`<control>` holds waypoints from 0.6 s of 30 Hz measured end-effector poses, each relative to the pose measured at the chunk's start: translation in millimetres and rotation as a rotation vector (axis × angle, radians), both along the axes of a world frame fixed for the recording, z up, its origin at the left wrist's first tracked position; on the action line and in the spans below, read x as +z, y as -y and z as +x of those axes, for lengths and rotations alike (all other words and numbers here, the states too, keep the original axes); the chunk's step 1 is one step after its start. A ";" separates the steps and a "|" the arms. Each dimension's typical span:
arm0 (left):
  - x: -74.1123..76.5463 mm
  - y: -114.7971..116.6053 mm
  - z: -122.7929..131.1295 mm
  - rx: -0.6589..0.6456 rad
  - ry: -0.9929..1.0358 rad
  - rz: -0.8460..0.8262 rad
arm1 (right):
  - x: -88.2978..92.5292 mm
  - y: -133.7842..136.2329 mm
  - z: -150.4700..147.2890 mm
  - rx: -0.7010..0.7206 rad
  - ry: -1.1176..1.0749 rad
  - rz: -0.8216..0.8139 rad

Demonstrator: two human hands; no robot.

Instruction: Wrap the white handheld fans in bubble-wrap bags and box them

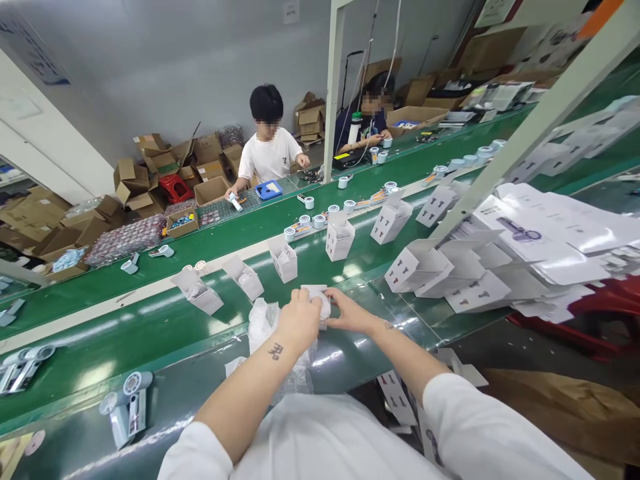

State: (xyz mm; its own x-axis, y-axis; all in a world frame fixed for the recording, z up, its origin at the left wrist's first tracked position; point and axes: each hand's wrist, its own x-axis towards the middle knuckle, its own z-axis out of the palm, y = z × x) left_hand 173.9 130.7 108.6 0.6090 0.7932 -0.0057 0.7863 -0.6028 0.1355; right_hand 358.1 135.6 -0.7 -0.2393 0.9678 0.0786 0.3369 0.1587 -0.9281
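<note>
In front of me, a small white carton (323, 326) with a raised flap stands between my hands, partly hidden by them. My right hand (346, 311) grips its right side, thumb and fingers curved around it. My left hand (301, 319) is closed at the carton's open top, its fingers on something whitish that I cannot make out. Crumpled clear plastic bags (263, 323) lie just beside and under my left wrist. Beyond my hands, several open white cartons (284, 260) stand in a row on the green belt, with whitish wrapped contents in some.
Handheld fans (136, 400) lie on the bench at left; more lie along the belt (150, 293). To the right are open cartons (417, 267) and flat carton blanks (550, 233), near a slanting post (530, 127). Two co-workers (267, 153) sit across the belt.
</note>
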 end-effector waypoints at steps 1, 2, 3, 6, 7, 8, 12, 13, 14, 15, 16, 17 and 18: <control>2.3 -0.5 9.2 -0.022 -0.069 -0.007 | -0.5 1.2 -3.5 0.014 0.006 0.026; 3.0 -2.4 17.0 -0.049 -0.115 -0.015 | -1.2 2.6 -6.1 0.025 0.010 0.051; 1.9 -5.1 22.3 -0.079 -0.143 -0.025 | -2.2 4.1 -7.2 0.029 0.005 0.063; -9.4 -11.9 20.9 -0.179 -0.160 0.008 | -6.1 8.7 -2.1 0.020 -0.082 -0.007; -14.5 -12.3 16.5 -0.208 -0.154 0.055 | -7.2 10.1 1.2 0.019 -0.111 -0.039; -19.7 -11.8 11.7 -0.238 -0.145 0.112 | -7.8 11.6 4.4 0.019 -0.134 -0.063; -33.3 -10.2 3.4 -0.269 -0.123 0.217 | -4.7 15.3 10.1 0.012 -0.139 -0.076; -33.7 -11.4 4.8 -0.238 -0.134 0.199 | -2.8 15.4 9.8 0.017 -0.120 -0.065; -32.7 -13.2 6.9 -0.200 -0.144 0.177 | -0.8 15.3 9.0 0.026 -0.093 -0.051; -30.6 -15.4 9.1 -0.166 -0.147 0.153 | 1.3 15.0 8.2 0.038 -0.060 -0.032; -27.6 -17.7 10.9 -0.138 -0.138 0.131 | 3.1 14.5 7.4 0.051 -0.022 -0.009; -24.3 -19.9 12.2 -0.112 -0.118 0.111 | 4.7 13.8 6.7 0.063 0.012 0.013; -21.1 -21.8 13.0 -0.079 -0.091 0.093 | 6.1 12.9 6.3 0.075 0.039 0.034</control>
State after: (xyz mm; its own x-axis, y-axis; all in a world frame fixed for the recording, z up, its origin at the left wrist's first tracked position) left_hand 186.9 152.5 87.5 0.6702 0.7422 0.0076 0.7421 -0.6702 0.0065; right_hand 364.4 122.6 5.4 -0.3149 0.9438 0.1001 0.3582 0.2158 -0.9084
